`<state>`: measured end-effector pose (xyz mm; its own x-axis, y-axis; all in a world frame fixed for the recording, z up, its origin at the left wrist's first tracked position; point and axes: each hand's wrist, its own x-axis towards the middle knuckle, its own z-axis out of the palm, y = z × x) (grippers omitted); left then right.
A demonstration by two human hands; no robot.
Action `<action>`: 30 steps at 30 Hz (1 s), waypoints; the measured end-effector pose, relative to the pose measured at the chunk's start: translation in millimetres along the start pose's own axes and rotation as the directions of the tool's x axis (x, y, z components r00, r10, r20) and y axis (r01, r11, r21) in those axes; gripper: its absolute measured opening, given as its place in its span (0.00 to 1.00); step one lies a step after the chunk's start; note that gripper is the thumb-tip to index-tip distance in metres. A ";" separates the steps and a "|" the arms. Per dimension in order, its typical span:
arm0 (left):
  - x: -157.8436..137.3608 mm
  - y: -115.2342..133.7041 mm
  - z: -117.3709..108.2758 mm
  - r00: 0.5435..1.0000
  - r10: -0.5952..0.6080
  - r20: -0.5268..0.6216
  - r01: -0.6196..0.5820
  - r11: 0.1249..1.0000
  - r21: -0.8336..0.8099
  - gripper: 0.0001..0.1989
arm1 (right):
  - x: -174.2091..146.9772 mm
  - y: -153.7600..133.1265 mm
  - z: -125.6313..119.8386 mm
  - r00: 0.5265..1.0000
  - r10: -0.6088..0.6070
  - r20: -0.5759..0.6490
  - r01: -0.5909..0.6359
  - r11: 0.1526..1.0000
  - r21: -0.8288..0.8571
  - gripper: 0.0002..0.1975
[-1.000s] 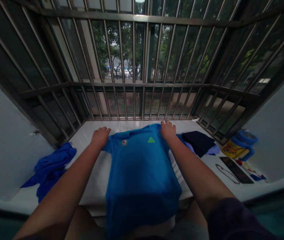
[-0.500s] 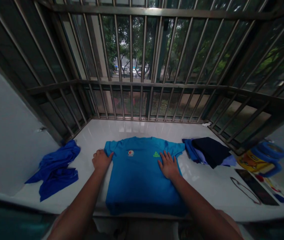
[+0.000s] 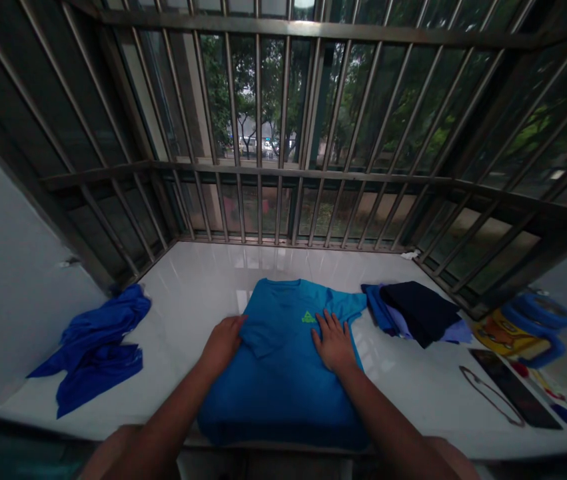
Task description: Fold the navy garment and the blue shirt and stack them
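Rising behind everything, metal window bars point(image 3: 288, 171) are lining the far edge of the white surface point(image 3: 183, 293). The turquoise T-shirt point(image 3: 288, 393) is lying mid-surface, collar toward the far edge, hem reaching the near edge, prob. b/c that's putting it square in front of you, w/in reach of both arms. Its sleeve point(image 3: 263, 339) on your L is lying folded in across the chest; the other's sticking out to your R. Crumpled blue clothing point(image 3: 98, 340) is lying nr the L edge, and a folded clothes stack point(image 3: 418, 307) is sitting toward the R edge, both prob. keeping out of your hands' way. Your R hand point(image 3: 336, 343) is resting palm down on the chest, fingers spread, gripping nothing, prob. pinning the cloth so it isn't slipping. Your L hand point(image 3: 223, 347) is touching the folded sleeve w/ its fingertips; can't tell if they're pinching or just pressing. A yellow-and-blue container point(image 3: 513, 333) is standing nr the R edge, a flat black object point(image 3: 513, 387) is lying nr the near R corner, and a small white scrap point(image 3: 410, 255) is sitting at the far R corner.
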<state>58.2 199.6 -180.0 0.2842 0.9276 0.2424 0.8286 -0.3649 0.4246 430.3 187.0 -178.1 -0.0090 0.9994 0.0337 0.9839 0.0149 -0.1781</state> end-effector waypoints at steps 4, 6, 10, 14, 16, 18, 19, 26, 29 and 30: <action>-10.0 -44.3 -15.8 0.995 -0.096 0.000 0.096 0.993 -0.070 0.16 | 1.3 2.9 2.7 1.000 -0.009 -0.009 0.008 0.999 -0.034 0.32; -8.3 -57.4 -23.2 0.994 -0.109 0.007 0.109 0.990 -0.090 0.13 | 1.4 4.0 0.5 1.000 -0.009 -0.027 0.007 0.998 -0.058 0.31; -5.6 -58.6 -24.0 0.994 -0.108 0.014 0.109 0.987 -0.118 0.14 | -2.1 -10.4 -8.9 0.986 -0.102 -0.134 0.085 0.988 -0.128 0.24; -7.1 -52.6 -20.9 0.992 -0.125 -0.002 0.124 0.983 -0.134 0.18 | -6.9 -63.9 -8.9 0.909 -0.410 -0.072 0.408 0.912 -0.038 0.25; -8.2 -52.6 -21.2 0.992 -0.129 -0.009 0.126 0.982 -0.143 0.20 | -5.2 -93.9 -4.0 0.872 -0.489 -0.028 0.489 0.872 -0.023 0.23; -9.2 -54.4 -21.5 0.992 -0.123 -0.028 0.117 0.979 -0.170 0.22 | -1.1 -113.1 0.9 0.861 -0.509 0.003 0.508 0.860 -0.042 0.12; -9.6 -55.6 -21.4 0.993 -0.115 -0.040 0.106 0.976 -0.190 0.23 | 0.5 -116.8 2.9 0.862 -0.508 0.003 0.507 0.860 -0.048 0.08; -10.3 -59.8 -19.2 0.998 -0.043 -0.046 0.028 0.957 -0.289 0.23 | -28.8 -80.6 20.9 0.836 -0.511 -0.199 0.507 0.859 -0.076 0.16; -10.2 -57.4 -19.9 0.998 -0.043 -0.036 0.031 0.958 -0.285 0.23 | -49.3 -76.5 23.8 0.880 -0.460 -0.123 0.459 0.888 -0.034 0.15; -10.5 -56.8 -20.4 0.999 -0.043 -0.032 0.032 0.958 -0.284 0.24 | -53.0 -76.8 21.3 0.892 -0.440 -0.101 0.442 0.897 0.000 0.16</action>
<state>-1.7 208.9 -188.9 0.2329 0.9392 0.2523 0.6661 -0.3431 0.6623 351.5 133.6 -187.2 -0.4229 0.8820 0.2081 0.8784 0.4554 -0.1451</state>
